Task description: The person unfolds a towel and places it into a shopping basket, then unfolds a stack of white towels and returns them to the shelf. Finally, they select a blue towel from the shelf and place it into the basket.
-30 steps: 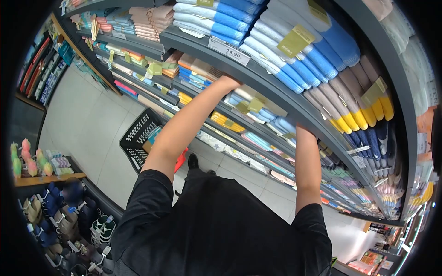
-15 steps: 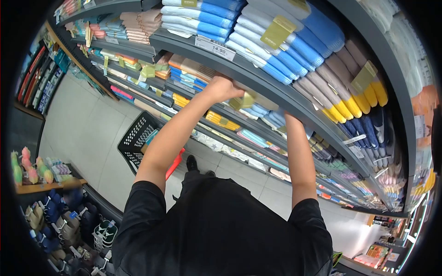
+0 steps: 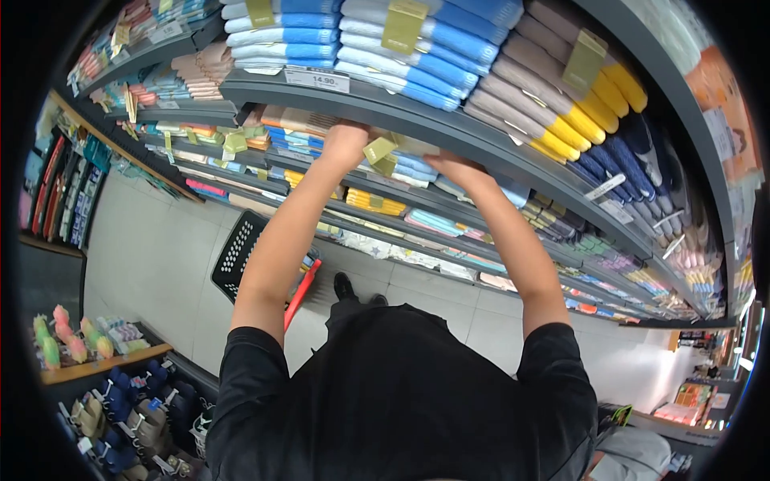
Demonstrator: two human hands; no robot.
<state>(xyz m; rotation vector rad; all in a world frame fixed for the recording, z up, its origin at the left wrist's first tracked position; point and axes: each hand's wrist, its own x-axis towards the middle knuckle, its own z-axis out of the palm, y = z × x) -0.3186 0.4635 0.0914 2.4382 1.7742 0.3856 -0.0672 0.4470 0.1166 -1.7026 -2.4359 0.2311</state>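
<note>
Both my arms reach under the edge of an upper shelf [image 3: 417, 106] into the level below. My left hand [image 3: 345, 144] is at the left side of a pale folded towel with a green-gold label [image 3: 381, 152]; its fingertips are hidden beneath the shelf edge. On the right of that stack, my right hand [image 3: 459, 167] has its fingers pointing inward, near the towels, and its grip is partly hidden. Pale blue folded towels [image 3: 411, 170] lie beneath the label. Blue-and-white towels [image 3: 281, 36] and grey-and-yellow towels [image 3: 553, 88] are stacked on the shelf above.
A black shopping basket [image 3: 234, 255] with a red handle [image 3: 303, 295] stands on the floor at my left. Slippers [image 3: 120, 417] hang on a rack at lower left. Lower shelves hold yellow towels [image 3: 375, 200]. At lower right is a grey rounded shape [image 3: 638, 455], possibly a person.
The view has shifted right along the shelves. My right hand has moved inward toward my left hand, and its fingers now show. The grey shape has appeared at lower right.
</note>
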